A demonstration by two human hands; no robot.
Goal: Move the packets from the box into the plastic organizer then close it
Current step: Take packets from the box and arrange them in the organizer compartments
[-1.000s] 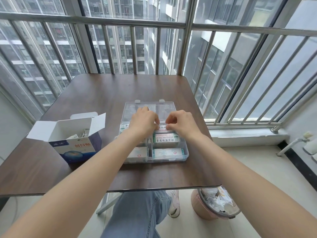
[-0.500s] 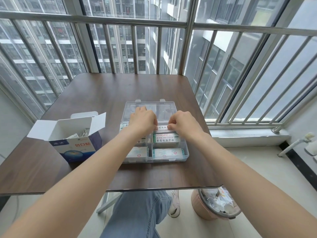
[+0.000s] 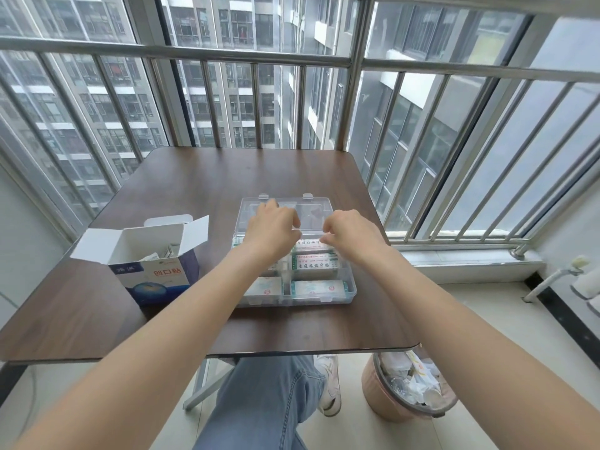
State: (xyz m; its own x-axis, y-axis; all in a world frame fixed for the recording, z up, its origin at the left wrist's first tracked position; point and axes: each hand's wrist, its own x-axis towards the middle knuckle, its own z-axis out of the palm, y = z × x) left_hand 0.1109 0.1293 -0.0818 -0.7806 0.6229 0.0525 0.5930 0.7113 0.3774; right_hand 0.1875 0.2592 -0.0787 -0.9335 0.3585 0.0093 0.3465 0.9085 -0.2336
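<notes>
- On the table [image 3: 201, 190], the clear plastic organizer [image 3: 319, 295] sits open just right of the box [image 3: 156, 274], its lid [image 3: 311, 211] laid back flat toward the window.
- Both hands are over the organizer's far row. The left hand [image 3: 272, 230] has its fingers curled down at the seam between lid and tray; the right hand [image 3: 349, 233] is curled the same way beside it. The fingertips are hidden, so I cannot tell whether either grip pinches a packet or merely presses one flat.
- Compared with a second ago, the hands have barely shifted: they stay side by side over the same far compartment, and the lid has not lifted. That suggests a packet is being seated there, not that closing has begun.
- Packets [image 3: 316, 264] already fill the right-hand compartments and another lies in the near left one [image 3: 264, 285].
- A few packets still show inside the box [image 3: 159, 253], whose flaps stand open, so the transfer looks partly done.
- Closing should wait until the box is emptied and the far row lies flat enough for the lid to shut.
</notes>
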